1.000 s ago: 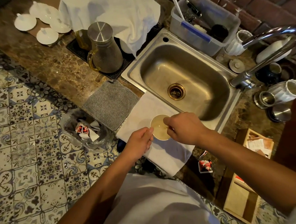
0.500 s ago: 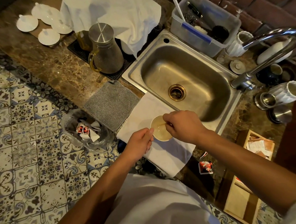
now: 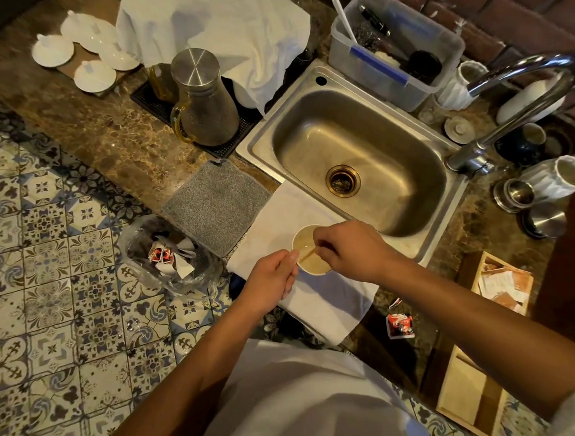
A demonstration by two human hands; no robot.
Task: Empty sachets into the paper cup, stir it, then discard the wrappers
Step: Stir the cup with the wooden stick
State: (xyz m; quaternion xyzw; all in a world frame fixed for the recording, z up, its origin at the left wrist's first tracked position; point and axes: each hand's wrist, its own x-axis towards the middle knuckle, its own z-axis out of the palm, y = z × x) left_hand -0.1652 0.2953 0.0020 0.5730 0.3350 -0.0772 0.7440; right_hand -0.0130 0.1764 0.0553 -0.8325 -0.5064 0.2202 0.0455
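A paper cup (image 3: 305, 240) with pale brown liquid stands on a white cloth (image 3: 320, 302) at the sink's front edge. My right hand (image 3: 351, 251) pinches a thin wooden stir stick (image 3: 307, 254) that dips slanted into the cup. My left hand (image 3: 272, 282) holds the cup's left side, thumb at the rim. A red sachet wrapper (image 3: 399, 325) lies on the counter right of the cloth. A bin with a clear bag (image 3: 168, 257) on the floor holds several torn wrappers.
The steel sink (image 3: 359, 154) and tap (image 3: 513, 106) lie behind the cup. A grey mat (image 3: 217, 205) sits left of the cloth, a jug (image 3: 203, 99) behind it. A wooden box (image 3: 497, 283) with sachets stands at the right. Cups and lids crowd the right counter.
My right hand has shifted slightly over the cup with the stick, whose tip has swung within the liquid. My left hand stays on the cup.
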